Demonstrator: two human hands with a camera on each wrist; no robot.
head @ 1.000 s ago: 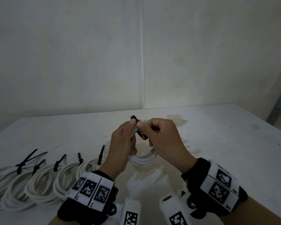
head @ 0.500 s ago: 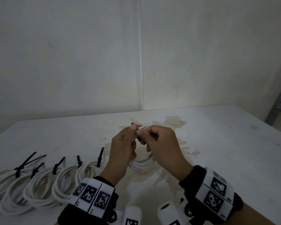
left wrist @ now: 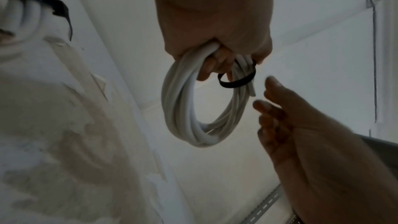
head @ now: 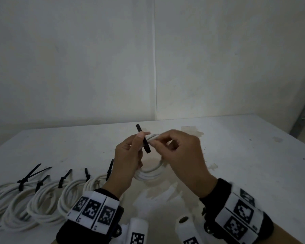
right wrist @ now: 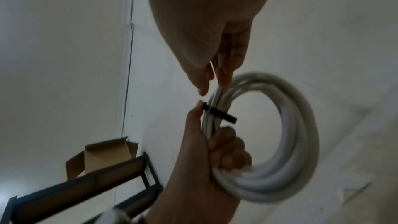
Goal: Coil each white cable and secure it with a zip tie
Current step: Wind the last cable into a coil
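my left hand (head: 128,159) is curled round the top of the white cable coil (left wrist: 193,108), fingers hooked through the loop and thumb pressed up against the black zip tie (head: 143,139) that wraps the bundle — its free end sticks up past my thumb. my right hand (head: 181,155) sits just beside it, thumb and forefinger pinched together at the strands right next to the tie; from the wrist views i cannot tell whether they actually grip the cable or only touch it. the coil hangs below my left fist, held up above the table (head: 245,155), over a worn, stained patch of its top. off to my left on the table lie the finished coils (head: 33,199) in an overlapping row, each cinched with a black tie whose tail points up and away. behind the table is a pale wall (head: 77,67).
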